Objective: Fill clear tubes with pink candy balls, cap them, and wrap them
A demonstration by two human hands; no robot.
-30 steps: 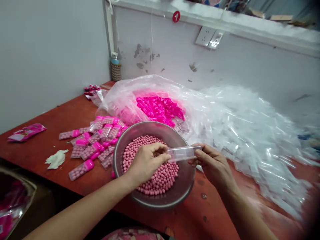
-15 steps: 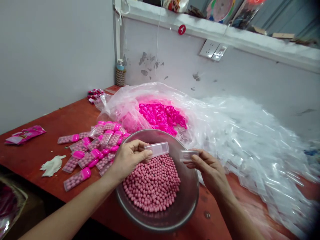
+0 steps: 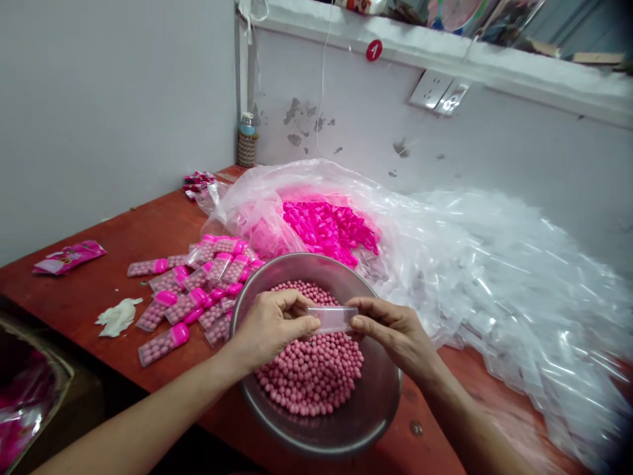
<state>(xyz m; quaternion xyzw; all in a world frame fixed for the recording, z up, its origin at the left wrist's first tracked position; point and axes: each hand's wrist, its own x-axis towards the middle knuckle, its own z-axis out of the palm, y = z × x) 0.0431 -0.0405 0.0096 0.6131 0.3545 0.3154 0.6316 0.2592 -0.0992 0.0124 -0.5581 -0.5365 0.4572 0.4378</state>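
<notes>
A steel bowl (image 3: 346, 429) of small pink balls (image 3: 311, 369) sits at the near edge of the red table. Above the balls, my left hand (image 3: 271, 324) and my right hand (image 3: 395, 333) each pinch one end of a small clear plastic tube (image 3: 332, 318), held level between them. Left of the bowl lies a heap of filled tubes with pink caps (image 3: 192, 297). Behind the bowl, an open clear bag holds loose bright pink caps (image 3: 329, 227).
A large pile of empty clear tubes (image 3: 519, 290) spreads across the right of the table (image 3: 138, 224). A white scrap (image 3: 117, 315), pink packets (image 3: 69, 256) and a small bottle (image 3: 246, 138) lie at the left and back. Walls close off the left and back.
Half a second ago each hand held a separate clear piece, apart. Now the hands have come together over the bowl with one clear tube between them.
</notes>
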